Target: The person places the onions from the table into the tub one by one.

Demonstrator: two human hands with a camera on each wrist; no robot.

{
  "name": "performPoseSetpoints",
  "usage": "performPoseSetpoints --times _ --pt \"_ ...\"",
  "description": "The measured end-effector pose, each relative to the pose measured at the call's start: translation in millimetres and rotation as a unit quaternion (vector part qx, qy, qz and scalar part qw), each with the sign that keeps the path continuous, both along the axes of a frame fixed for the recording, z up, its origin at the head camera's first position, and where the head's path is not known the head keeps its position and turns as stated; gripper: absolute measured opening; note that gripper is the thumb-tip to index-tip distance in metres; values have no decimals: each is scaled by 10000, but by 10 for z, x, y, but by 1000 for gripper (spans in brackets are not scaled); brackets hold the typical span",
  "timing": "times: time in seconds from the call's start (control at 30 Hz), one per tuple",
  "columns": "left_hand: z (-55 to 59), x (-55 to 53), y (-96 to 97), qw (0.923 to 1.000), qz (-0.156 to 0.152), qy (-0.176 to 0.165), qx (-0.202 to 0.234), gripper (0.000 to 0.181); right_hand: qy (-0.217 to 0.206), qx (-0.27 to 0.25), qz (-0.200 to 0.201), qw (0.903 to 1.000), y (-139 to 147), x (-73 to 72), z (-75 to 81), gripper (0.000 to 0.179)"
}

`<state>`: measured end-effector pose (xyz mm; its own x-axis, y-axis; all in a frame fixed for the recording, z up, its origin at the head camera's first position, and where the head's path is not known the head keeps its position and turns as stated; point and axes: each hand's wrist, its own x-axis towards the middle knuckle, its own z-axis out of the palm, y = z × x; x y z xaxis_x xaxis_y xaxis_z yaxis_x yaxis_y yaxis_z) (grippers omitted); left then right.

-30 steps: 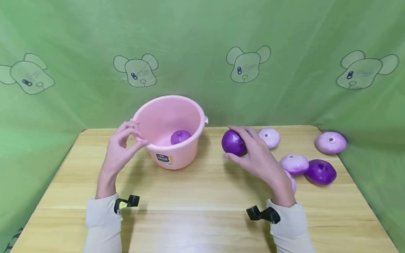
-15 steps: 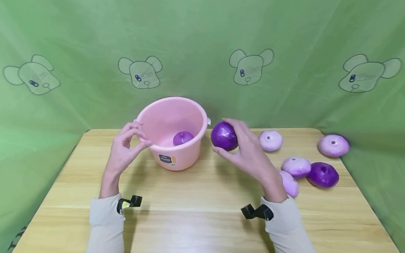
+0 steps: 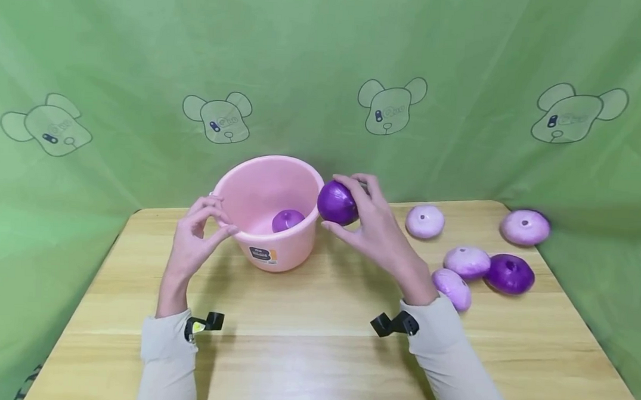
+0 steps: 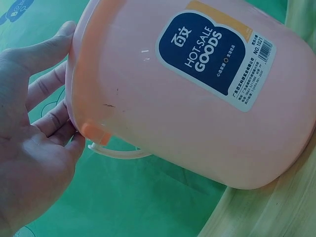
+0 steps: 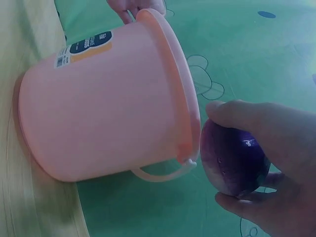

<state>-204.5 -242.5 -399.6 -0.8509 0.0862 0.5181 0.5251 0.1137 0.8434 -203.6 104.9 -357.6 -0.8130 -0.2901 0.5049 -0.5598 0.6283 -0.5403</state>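
Observation:
A pink bucket point(image 3: 294, 249) with a dark label stands upright near the back of the table, left of centre. My left hand point(image 3: 192, 239) pinches its left rim between thumb and fingers, also seen on the rim by the left wrist camera. Inside the bucket lies one purple onion point(image 3: 287, 220). Between the thumb and fingers of my right hand point(image 3: 375, 229) is a dark purple onion point(image 3: 337, 203), raised beside the bucket's right rim. The right wrist view shows this held onion point(image 5: 234, 158) close to the bucket's mouth, still outside it.
Several onions rest on the right side of the wooden table point(image 3: 292, 366): a pale one point(image 3: 424, 222), two more pale ones in front, a dark one point(image 3: 510, 274) and another pale one point(image 3: 525, 227) by the right edge. A green curtain point(image 3: 305, 56) borders the table.
My right hand has lifted the held onion and carried it leftward to the bucket's right rim. The left hand keeps its hold on the rim.

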Motion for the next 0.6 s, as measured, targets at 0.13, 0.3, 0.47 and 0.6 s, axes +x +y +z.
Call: performPoseSetpoints --times 0.13,0.3,0.47,0.6 --pt "3 -2 0 10000 -24 58 -1 16 45 -76 157 9998 -70 -18 39 81" --pt "3 -1 1 9999 -52 104 -19 16 143 -67 225 9996 -145 -29 90 80" --pt "-3 -2 5 10000 -31 65 -34 16 150 -22 284 9995 -219 -45 128 80" --pt "-12 2 9 10000 -13 48 10 15 136 -60 320 9994 -282 -70 149 81"
